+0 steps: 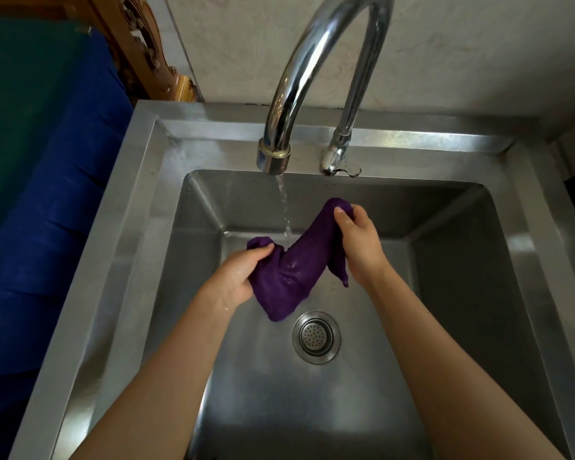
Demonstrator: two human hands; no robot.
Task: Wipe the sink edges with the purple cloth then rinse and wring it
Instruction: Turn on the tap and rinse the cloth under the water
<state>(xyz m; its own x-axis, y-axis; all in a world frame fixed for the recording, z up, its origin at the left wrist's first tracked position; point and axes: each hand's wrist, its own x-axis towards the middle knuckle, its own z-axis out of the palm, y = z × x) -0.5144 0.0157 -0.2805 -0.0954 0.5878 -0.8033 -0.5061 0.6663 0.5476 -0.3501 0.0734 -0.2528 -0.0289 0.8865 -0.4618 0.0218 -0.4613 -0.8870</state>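
Purple cloth (292, 263) hangs bunched over the steel sink (140, 180) basin, above the drain (316, 337). Left hand (238, 273) clutches its left end; water from the faucet (274, 157) strikes its middle; right hand (357, 240) pinches its raised right end.

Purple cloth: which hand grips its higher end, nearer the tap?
The right hand holds the raised end of the purple cloth; the left hand grips the lower end.
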